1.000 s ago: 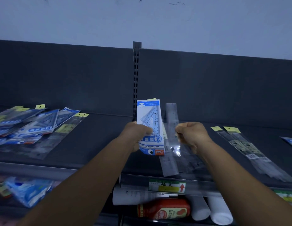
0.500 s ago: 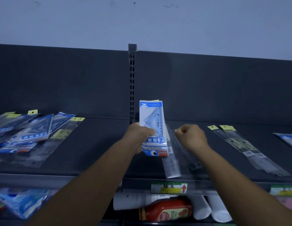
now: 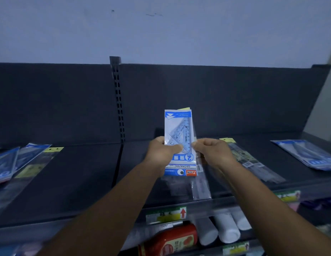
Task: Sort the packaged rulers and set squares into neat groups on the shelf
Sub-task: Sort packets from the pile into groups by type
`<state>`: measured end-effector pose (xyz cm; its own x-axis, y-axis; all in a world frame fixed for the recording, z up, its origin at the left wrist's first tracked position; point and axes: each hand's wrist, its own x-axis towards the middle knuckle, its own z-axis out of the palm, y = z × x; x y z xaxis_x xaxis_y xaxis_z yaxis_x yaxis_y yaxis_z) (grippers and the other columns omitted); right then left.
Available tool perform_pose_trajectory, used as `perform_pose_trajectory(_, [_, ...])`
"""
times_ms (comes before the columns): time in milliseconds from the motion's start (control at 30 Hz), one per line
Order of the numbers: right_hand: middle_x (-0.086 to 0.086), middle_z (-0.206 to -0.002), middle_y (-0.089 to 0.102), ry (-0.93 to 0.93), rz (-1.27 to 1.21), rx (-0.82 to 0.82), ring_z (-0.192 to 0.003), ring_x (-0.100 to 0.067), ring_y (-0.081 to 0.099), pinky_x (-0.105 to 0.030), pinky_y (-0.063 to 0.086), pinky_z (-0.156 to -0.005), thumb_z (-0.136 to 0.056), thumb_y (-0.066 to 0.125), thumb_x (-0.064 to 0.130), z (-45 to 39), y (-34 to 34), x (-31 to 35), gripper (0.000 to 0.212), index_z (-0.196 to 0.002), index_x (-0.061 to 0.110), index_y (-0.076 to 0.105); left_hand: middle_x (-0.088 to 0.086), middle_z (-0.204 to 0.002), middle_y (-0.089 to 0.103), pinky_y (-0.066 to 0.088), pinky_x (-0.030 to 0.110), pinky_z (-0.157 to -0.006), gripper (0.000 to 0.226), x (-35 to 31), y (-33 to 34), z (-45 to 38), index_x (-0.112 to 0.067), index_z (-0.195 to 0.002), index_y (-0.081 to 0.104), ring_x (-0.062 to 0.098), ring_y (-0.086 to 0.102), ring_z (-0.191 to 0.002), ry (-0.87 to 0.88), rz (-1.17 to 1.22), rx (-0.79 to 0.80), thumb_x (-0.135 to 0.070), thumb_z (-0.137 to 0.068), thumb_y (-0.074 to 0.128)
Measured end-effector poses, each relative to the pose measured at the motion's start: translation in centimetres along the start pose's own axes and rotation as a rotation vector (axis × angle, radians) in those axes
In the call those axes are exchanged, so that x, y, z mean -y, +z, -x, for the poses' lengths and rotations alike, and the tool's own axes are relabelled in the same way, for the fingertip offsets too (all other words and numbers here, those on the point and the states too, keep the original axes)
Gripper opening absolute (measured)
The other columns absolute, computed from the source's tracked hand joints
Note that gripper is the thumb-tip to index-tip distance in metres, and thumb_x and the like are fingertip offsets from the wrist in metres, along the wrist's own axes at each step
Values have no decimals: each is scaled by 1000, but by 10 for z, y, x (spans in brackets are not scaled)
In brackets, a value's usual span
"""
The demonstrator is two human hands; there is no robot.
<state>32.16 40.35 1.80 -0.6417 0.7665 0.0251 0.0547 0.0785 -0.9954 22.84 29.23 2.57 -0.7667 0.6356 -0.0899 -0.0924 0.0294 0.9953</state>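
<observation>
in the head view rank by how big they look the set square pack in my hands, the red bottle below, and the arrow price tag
1. set square pack
2. red bottle, partly cut off, so close to unsure
3. arrow price tag

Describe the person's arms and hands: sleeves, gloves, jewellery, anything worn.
Both forearms are bare as far as the frame shows, with no sleeve in view. The left hand and right hand wear no gloves. No watch, bracelet or ring shows on either wrist or on the fingers that can be seen. No markings are visible.
</observation>
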Motion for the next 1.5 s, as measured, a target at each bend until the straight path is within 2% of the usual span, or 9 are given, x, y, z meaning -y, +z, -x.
perform_pose_trajectory(233, [-3, -78, 68, -90, 214, -107, -60, -15, 62, -26, 49, -56, -81, 62, -2, -17, -77, 0, 21, -89, 18, 65, 8, -91, 72, 60, 41, -74, 12, 1, 65, -14, -15, -91, 57, 24, 71, -77, 37, -89, -36, -13, -87, 68])
perform_pose_trajectory(433, [-3, -80, 65, -42, 270, -101, -67, -16, 58, -34, 51, -70, -84, 63, 0, -55, -152, -23, 20, -75, 18, 64, 15, -100, 68, 58, 45, -74, 27, 3, 123, -24, -9, -109, 51, 28, 69, -78, -9, 4, -100, 0, -87, 65])
perform_pose_trajectory(633, [0, -89, 70, -26, 403, -20, -84, -17, 64, -34, 53, -83, -85, 61, 4, -84, -182, -43, 17, -78, 19, 67, 15, -104, 66, 57, 40, -67, 26, 12, 167, -24, -15, -98, 50, 24, 66, -72, 7, 32, -153, 3, -86, 63])
perform_pose_trajectory(833, [-1, -91, 73, -146, 404, 33, -82, -16, 66, -37, 53, -80, -92, 56, 27, -86, -209, -36, 17, -94, 16, 69, 13, -104, 66, 58, 37, -63, 27, 17, 215, -28, -17, -97, 48, 25, 68, -77, 21, 14, -179, 2, -85, 64])
perform_pose_trajectory(933, [0, -86, 72, -92, 254, 72, -78, -18, 71, -42, 58, -77, -89, 62, 19, -84, -230, -32, 9, -96, 21, 57, 13, -105, 64, 58, 37, -63, 30, 20, 246, -33, -17, -99, 47, 26, 68, -80, 65, -24, -171, 0, -84, 66])
perform_pose_trajectory(1133, [-4, -83, 69, -104, 327, -156, -77, -27, 69, -44, 57, -76, -81, 64, 9, -94, -295, -33, 18, -84, 25, 56, 5, -99, 67, 51, 20, -59, 41, 26, 316, -45, -24, -105, 48, 19, 65, -81, 251, -347, -78, -2, -77, 69])
perform_pose_trajectory(1267, [-1, -94, 69, -82, 508, -243, -83, -21, 64, -28, 48, -70, -86, 57, 10, -102, -339, -37, 15, -94, 21, 64, 9, -115, 65, 54, 30, -85, 46, 37, 362, -55, -18, -121, 61, 24, 64, -102, 249, -524, 63, -2, -78, 66])
perform_pose_trajectory(1400, [-7, -101, 67, -31, 726, -204, -89, -27, 64, -38, 54, -76, -91, 51, 11, -106, -364, -45, 21, -106, 15, 66, 11, -128, 56, 45, 29, -95, 48, 47, 393, -62, -13, -133, 55, 26, 56, -115, 284, -779, 185, -11, -85, 62])
perform_pose_trajectory(1500, [-14, -98, 66, -52, 967, -106, -88, -33, 61, -39, 52, -76, -87, 48, 10, -111, -373, -59, 15, -90, 11, 62, 14, -128, 48, 35, 32, -101, 41, 57, 404, -68, -18, -129, 55, 30, 44, -120, 287, -1061, 243, -27, -89, 56])
